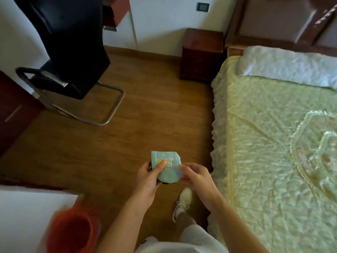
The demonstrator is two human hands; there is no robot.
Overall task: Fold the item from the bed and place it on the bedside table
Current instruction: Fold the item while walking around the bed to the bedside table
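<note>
**Folded cloth held over the floor beside the bed**

I see the small light-blue cloth [166, 166], folded into a compact bundle with a pale line pattern and a yellow mark on its top face, held in both hands above the wooden floor [109, 143]. My left hand [148, 177] clamps its left edge, thumb pressed on top near the yellow mark and fingers underneath. My right hand [194, 177] pinches the bundle's right edge, fingertips curled onto the fabric. The two hands are close together, with only the cloth between them.

Below the hands, a white shoe [183, 201] stands on the floor, and white clothing shows at the bottom edge. To the right lies the bed [273, 143], covered in a pale green quilted spread, with a white pillow [284, 63] at its head. The dark wooden bench [201, 55] stands beside the bed's head, against the wall, well apart from the cloth. A black chair [69, 57] on a metal frame stands to the left, and a blurred orange bucket [73, 232] sits at lower left.
</note>
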